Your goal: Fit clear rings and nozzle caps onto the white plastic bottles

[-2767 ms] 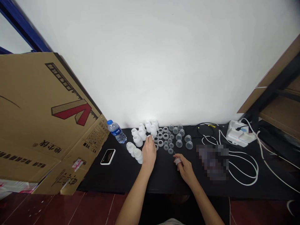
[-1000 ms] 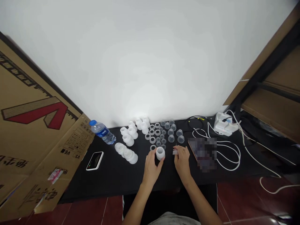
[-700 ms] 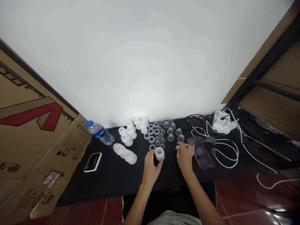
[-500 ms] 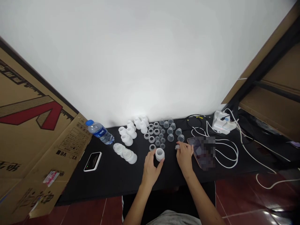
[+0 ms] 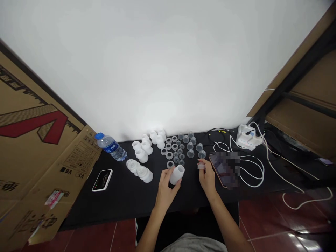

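Note:
My left hand [image 5: 166, 189] is wrapped round a small white bottle [image 5: 177, 174], which leans to the right with its open mouth facing up. My right hand [image 5: 207, 176] pinches a translucent screw ring [image 5: 201, 166] between thumb and fingers, apart from the bottle. Beyond the hands lie several loose translucent rings [image 5: 169, 155], and small clear teat-like pieces [image 5: 181, 156] sit among them. Clear domed caps [image 5: 190, 153] stand in rows behind my right hand. More open white bottles [image 5: 141, 155] are grouped to the left, with a few fitted with clear tops [image 5: 144, 174] nearer me.
A water bottle [image 5: 111, 147] and a white-framed device [image 5: 102, 180] are at the left, beside a large cardboard box [image 5: 76, 157]. A phone [image 5: 219, 169] lies right of my right hand. White cables [image 5: 258, 161] and a power strip [image 5: 246, 138] occupy the right end.
The white bottle in my left hand has tipped over from facing me to show more of its side. My right hand has turned the ring slightly. The view has shifted a little.

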A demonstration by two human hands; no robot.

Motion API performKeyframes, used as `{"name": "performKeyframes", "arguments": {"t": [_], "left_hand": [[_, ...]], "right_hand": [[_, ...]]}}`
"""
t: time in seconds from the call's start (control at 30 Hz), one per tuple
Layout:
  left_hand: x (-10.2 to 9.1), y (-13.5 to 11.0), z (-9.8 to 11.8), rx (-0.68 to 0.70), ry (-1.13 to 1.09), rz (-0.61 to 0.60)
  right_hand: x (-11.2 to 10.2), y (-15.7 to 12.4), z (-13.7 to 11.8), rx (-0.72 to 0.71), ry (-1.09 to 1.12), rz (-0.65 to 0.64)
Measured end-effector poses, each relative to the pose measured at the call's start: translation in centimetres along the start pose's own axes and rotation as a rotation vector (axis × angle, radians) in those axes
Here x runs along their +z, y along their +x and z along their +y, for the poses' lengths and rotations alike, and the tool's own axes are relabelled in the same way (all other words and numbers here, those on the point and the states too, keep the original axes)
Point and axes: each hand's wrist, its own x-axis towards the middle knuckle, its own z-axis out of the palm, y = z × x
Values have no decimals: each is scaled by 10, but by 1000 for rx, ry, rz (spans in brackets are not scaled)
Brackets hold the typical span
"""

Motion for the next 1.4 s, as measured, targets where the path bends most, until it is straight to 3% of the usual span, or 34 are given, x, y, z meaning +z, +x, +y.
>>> {"name": "performKeyframes", "arguments": {"t": [0.17,0.33,0.5,0.6,0.77,1.0,1.17,1.4], "left_hand": [[-1,0,-6,-55,-80,-41],[-1,6,-14,-148,-204,-42],[-3,6,-18,-318,-438,-31],[-4,6,-21,-413,-471,-36],[-2,7,-26,-289,-462,-17],[1,7,-30,-305,-586,60],[4,7,-34,-358,-704,72],[6,9,-33,-418,-740,138]], "right_hand": [[-5,1,-1,87,176,-54],[7,5,6,284,517,7],[14,9,9,355,531,44],[14,9,10,352,560,48],[12,8,8,337,570,-25],[11,4,-1,341,666,-212],[10,6,-1,268,571,-170],[3,7,-3,413,729,-188]]}}
